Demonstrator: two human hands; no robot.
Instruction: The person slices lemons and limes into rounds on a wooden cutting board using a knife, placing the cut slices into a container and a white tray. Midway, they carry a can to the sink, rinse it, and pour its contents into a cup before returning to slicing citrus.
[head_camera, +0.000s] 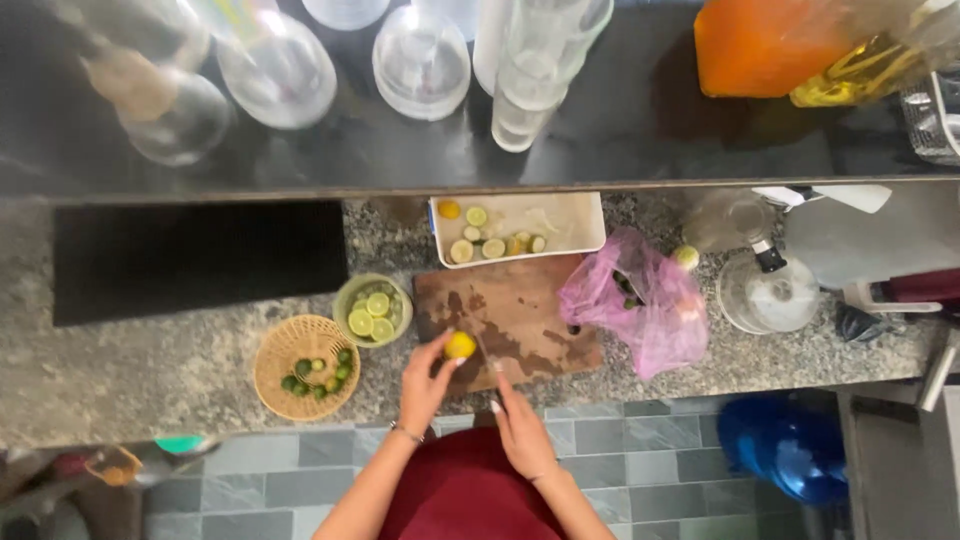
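Left hand (428, 385) pinches lemon (460, 345) fingertips-down on board (510, 320), at its 7 o'clock. Right hand (520, 430), fingers closed, grips knife (487, 362). Lemon likely light, firm, round, slippery: hold sides.

Small round yellow lime (460, 345), whole, on the near edge of the worn wooden cutting board (520, 300), thin knife (484, 352) blade just beside it
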